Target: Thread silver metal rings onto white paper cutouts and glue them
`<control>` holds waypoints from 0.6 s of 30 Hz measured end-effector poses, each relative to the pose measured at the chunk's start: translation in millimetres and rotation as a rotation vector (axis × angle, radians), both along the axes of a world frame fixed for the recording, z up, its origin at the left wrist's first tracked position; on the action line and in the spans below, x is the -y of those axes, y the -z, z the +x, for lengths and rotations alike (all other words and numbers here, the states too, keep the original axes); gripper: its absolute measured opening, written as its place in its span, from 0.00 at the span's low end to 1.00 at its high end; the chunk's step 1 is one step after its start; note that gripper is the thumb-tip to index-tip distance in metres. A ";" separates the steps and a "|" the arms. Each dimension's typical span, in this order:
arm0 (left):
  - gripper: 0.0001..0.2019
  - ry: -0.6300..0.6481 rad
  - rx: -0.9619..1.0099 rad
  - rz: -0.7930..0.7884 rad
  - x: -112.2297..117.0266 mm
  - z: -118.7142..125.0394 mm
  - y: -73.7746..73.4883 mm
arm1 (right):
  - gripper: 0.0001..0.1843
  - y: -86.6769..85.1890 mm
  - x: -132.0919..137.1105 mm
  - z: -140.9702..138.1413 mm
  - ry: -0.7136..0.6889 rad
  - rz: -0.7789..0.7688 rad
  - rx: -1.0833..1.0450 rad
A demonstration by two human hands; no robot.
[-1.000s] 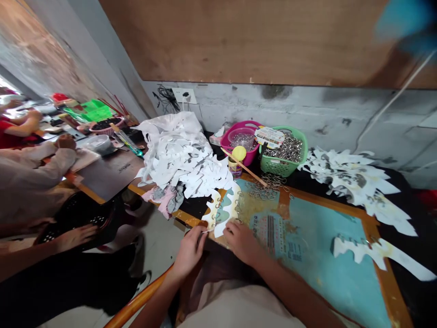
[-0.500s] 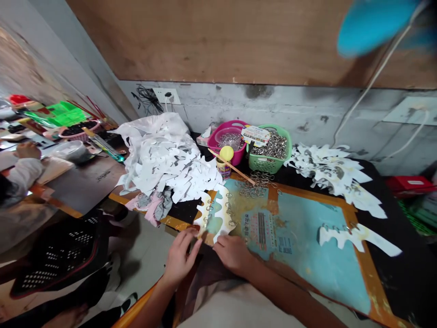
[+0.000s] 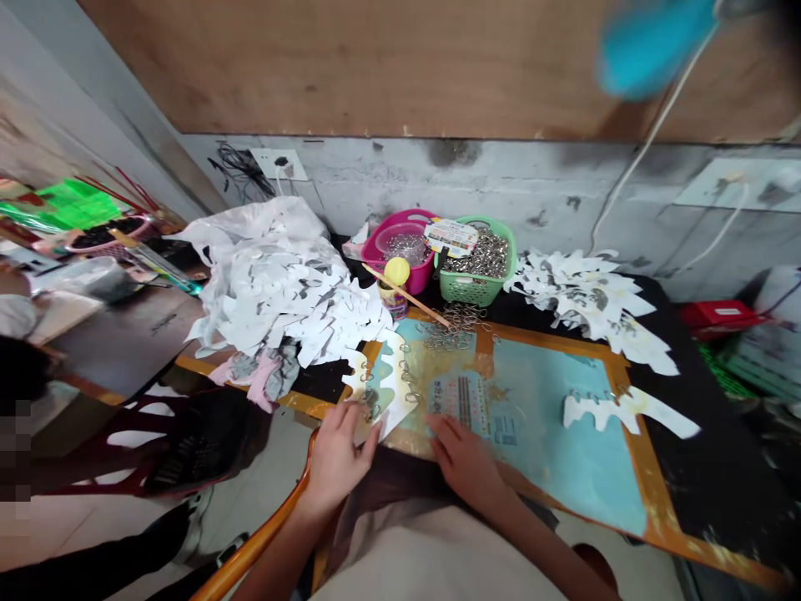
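Note:
Two white cutouts with scalloped edges lie side by side at the board's left end, the left cutout [image 3: 356, 367] and the right cutout [image 3: 395, 384]. Metal rings [image 3: 406, 376] sit along their edges. My left hand [image 3: 341, 451] lies over the lower end of the left cutout, thumb spread toward the right one's tip. Its fingers hide part of the paper-like piece. To the right, my right hand [image 3: 463, 459] rests low over the blue board [image 3: 563, 451], fingers stretched out, with nothing visible in it. Another ringed cutout [image 3: 626, 411] lies at the board's right side.
Behind are a heap of white cutouts [image 3: 288, 292], a pink basket [image 3: 375, 242] and a green basket of rings [image 3: 472, 288]. A stick [image 3: 406, 294] leans across a yellow-lidded jar [image 3: 395, 271]. Loose rings [image 3: 454, 325] lie in front. More cutouts [image 3: 581, 292] are stacked right.
My right hand has let go of the right cutout's lower end and moved right, its fingers opening. That cutout's lower end has swung left. The whole view has shifted slightly.

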State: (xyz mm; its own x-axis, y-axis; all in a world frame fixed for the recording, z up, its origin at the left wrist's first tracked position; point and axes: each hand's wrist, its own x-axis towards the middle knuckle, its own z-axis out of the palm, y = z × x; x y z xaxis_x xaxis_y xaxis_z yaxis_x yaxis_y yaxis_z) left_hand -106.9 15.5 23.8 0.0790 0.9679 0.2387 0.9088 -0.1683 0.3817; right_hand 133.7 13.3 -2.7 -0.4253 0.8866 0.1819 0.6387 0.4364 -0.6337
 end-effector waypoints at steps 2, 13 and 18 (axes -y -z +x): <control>0.11 0.014 -0.001 -0.040 -9.0 13.0 3.0 | 0.20 2.3 -8.3 -15.3 -0.063 0.055 0.100; 0.13 0.086 1.017 -0.531 -40.0 44.4 6.9 | 0.13 1.1 -24.2 -32.8 0.021 0.142 -0.217; 0.15 -0.115 1.509 -0.712 -27.7 55.8 7.5 | 0.15 -1.2 -15.3 -14.4 0.159 -0.148 -0.476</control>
